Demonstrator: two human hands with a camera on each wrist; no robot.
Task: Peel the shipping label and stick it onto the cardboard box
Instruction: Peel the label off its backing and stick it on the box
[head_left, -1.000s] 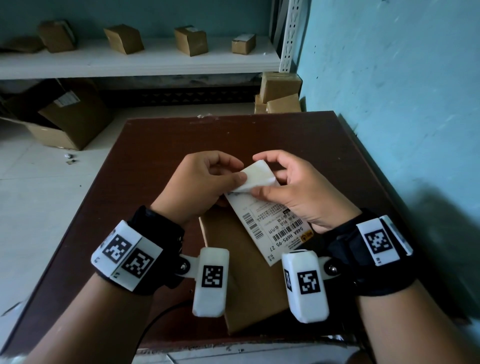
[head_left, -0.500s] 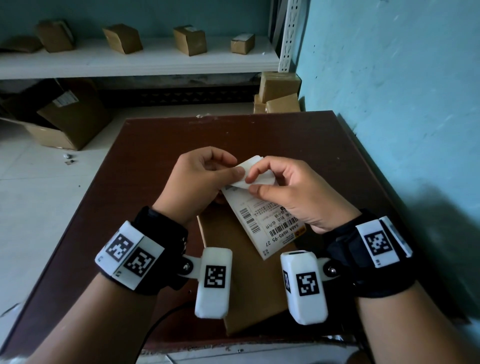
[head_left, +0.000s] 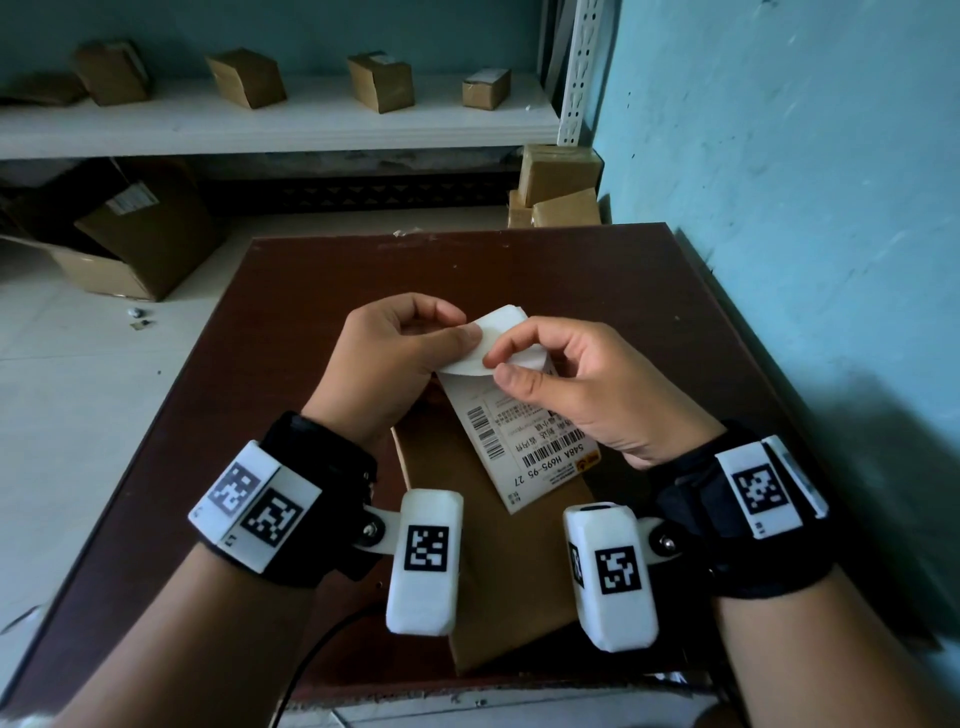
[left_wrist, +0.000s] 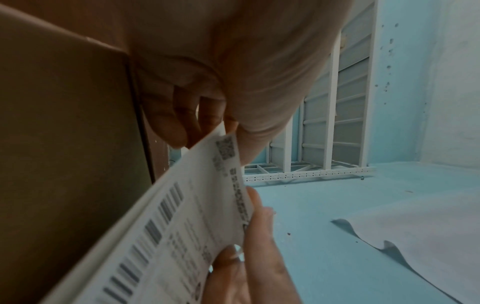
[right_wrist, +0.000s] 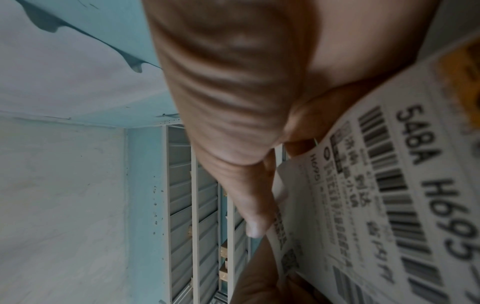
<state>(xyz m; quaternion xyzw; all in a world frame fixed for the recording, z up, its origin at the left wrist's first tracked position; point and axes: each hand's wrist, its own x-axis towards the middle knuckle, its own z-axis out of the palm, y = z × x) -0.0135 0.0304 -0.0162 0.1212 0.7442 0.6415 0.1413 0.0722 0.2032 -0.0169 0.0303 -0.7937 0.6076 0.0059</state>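
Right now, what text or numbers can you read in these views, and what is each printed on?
"548A H695-95 27": large print on the label, held above the box; the right wrist view shows "548A H695".
Small characters, barcodes and QR code on the label: too blurred to read.
Orange logo at the label's corner: unreadable.
Square markers on the wrist units: patterns, no text.
Shelf box stickers: too small.

We are holding the shipping label (head_left: 524, 447) above the cardboard box (head_left: 493, 582), which is lying on the desk (head_left: 291, 364) just before us, our left hand (head_left: 395, 358) at the label's far left corner and our right hand (head_left: 582, 384) at its right. Behind the desk, small boxes (head_left: 379, 80) are sitting along a shelf (head_left: 260, 124), a large open carton (head_left: 140, 234) is lying on the floor (head_left: 62, 374) to the left, and a wall (head_left: 779, 208) is standing along the desk's right side.
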